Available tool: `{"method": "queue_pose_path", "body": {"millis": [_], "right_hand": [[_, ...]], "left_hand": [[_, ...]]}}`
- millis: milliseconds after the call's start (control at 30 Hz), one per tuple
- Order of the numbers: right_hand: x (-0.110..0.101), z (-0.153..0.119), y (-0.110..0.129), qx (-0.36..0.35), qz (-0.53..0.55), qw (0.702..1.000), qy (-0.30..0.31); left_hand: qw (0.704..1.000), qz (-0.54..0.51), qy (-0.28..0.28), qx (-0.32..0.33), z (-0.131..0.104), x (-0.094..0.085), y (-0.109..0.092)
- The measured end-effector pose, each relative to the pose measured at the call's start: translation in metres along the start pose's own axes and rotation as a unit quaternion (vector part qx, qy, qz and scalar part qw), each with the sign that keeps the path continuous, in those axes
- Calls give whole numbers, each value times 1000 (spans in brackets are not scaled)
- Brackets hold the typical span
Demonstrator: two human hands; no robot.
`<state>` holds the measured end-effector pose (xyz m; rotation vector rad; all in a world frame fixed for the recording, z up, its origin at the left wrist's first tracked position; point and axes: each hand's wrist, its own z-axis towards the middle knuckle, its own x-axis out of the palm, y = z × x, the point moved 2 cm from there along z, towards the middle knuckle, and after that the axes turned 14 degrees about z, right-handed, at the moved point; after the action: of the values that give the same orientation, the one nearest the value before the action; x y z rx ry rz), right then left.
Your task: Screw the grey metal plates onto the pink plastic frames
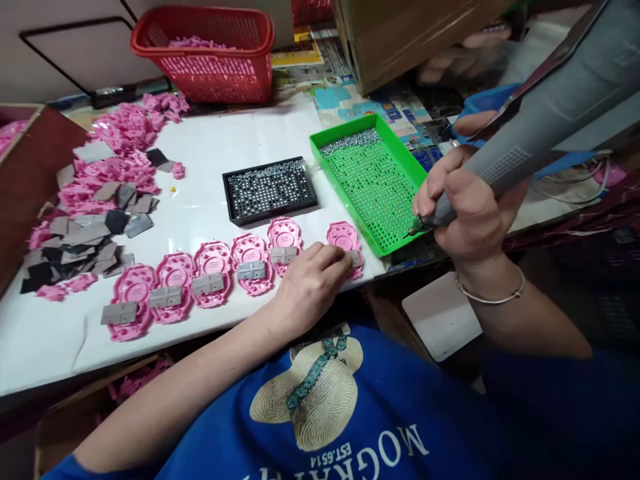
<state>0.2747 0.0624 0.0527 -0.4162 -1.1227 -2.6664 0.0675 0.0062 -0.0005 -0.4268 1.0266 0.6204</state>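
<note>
My right hand [470,213] is wrapped round a grey electric screwdriver [525,140]. Its bit points down and left, over the near right corner of a green tray [345,207] holding rows of small screws. With fingers closed, my left hand [313,283] presses on a small grey plate [356,259] lying across the rightmost pink plastic part [342,233]. To the left, several more pink parts [175,270] stand in a row along the table edge, each with a grey plate [165,297] across its lower half.
Behind the row lies a black tray [270,213] of screws. Loose pink parts [123,133] and grey plates [90,233] are heaped at the left. A red basket [215,73] stands at the back, beside a cardboard box [400,40]. A white stool-like surface [440,317] shows below the table.
</note>
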Motion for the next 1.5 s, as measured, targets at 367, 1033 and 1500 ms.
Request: {"method": "queue_pose_path", "body": {"millis": [367, 1033, 1500], "right_hand": [[-8, -8, -10, 15, -11, 1000, -8], [55, -3, 22, 29, 25, 999, -14], [69, -27, 3, 105, 117, 986, 47]], "left_hand": [[1000, -16, -13, -10, -1, 1, 1], [989, -114, -7, -98, -13, 6, 7], [988, -113, -46, -92, -13, 10, 7]]}}
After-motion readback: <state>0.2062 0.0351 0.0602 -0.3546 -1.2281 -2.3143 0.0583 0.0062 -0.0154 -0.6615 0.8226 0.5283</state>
